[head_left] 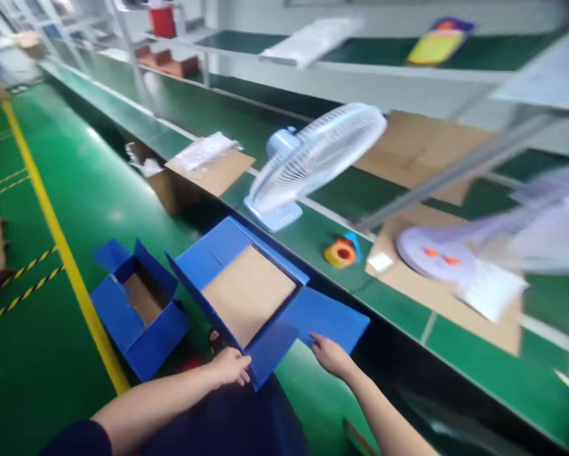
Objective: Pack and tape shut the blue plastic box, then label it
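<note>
A blue carton stands in front of me with its flaps spread, and a plain brown cardboard sheet lies inside it. My left hand is at the near left corner, its fingers closed on the edge of a blue flap. My right hand touches the right flap, its index finger stretched out on the blue surface and the other fingers partly hidden. Beyond the carton, a light blue fan stands tilted in view on the green bench.
A second open blue carton sits on the floor at left. On the bench are a tape dispenser, a purple fan base on cardboard, and a bagged item. A metal post slants across the right.
</note>
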A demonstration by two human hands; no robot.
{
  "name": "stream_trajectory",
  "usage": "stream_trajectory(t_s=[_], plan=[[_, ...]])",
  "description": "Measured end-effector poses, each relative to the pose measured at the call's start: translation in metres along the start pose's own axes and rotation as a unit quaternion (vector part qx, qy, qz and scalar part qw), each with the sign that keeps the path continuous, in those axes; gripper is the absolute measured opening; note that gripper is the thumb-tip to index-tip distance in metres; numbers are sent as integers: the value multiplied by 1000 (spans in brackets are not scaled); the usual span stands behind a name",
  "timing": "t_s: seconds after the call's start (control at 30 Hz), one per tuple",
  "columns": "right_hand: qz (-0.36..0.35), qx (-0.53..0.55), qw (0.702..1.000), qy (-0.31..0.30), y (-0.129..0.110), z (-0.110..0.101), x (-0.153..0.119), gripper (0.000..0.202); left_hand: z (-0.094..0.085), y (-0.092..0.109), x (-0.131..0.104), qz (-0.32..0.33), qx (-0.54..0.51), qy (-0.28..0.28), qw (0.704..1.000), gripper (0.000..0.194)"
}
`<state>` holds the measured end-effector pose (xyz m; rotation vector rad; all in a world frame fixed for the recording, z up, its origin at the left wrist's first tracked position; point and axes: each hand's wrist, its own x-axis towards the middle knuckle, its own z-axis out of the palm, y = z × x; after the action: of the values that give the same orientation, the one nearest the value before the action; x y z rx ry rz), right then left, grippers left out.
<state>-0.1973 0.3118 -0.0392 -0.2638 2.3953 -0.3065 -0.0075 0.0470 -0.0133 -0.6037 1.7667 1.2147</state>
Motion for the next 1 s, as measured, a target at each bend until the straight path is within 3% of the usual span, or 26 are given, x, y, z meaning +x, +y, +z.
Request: stream_trajectory(t_s=[0.07, 0.13, 0.23, 0.3, 0.33, 0.43, 0.57, 0.67, 0.8, 0.9, 1.0], plan=[[41, 55, 997, -31, 36, 25, -9, 40, 4, 12, -4, 12, 41, -7, 999, 37], [52, 100, 993, -40, 51, 41, 6, 48, -4, 29, -16, 81, 117, 28, 989, 37], [57, 149, 987, -32, 62, 52, 39, 53, -26, 66, -33, 215, 250, 129, 935, 40], [63, 174, 982, -27, 69, 58, 57, 53, -36, 94, -31, 241, 312, 161, 905, 37], [67, 185, 980, -26, 74, 60, 64, 52, -38, 107, -26, 229, 342, 151, 899, 38], [82, 218, 972, -29, 90, 64, 82, 46, -26, 139, 0, 162, 415, 6, 895, 60], [93, 261, 961, -27, 106, 56, 97, 42, 24, 153, 40, 174, 451, -221, 847, 87], [97, 301, 949, -8, 101, 44, 105, 39, 66, 149, 77, 175, 469, -305, 810, 98], [94, 379, 920, 8, 63, 35, 125, 38, 105, 136, 130, 168, 508, -369, 760, 103], [112, 426, 898, 7, 37, 38, 153, 37, 106, 127, 158, 201, 524, -406, 722, 96], [147, 464, 874, 15, 35, 47, 179, 32, 77, 127, 181, 261, 508, -404, 715, 67]])
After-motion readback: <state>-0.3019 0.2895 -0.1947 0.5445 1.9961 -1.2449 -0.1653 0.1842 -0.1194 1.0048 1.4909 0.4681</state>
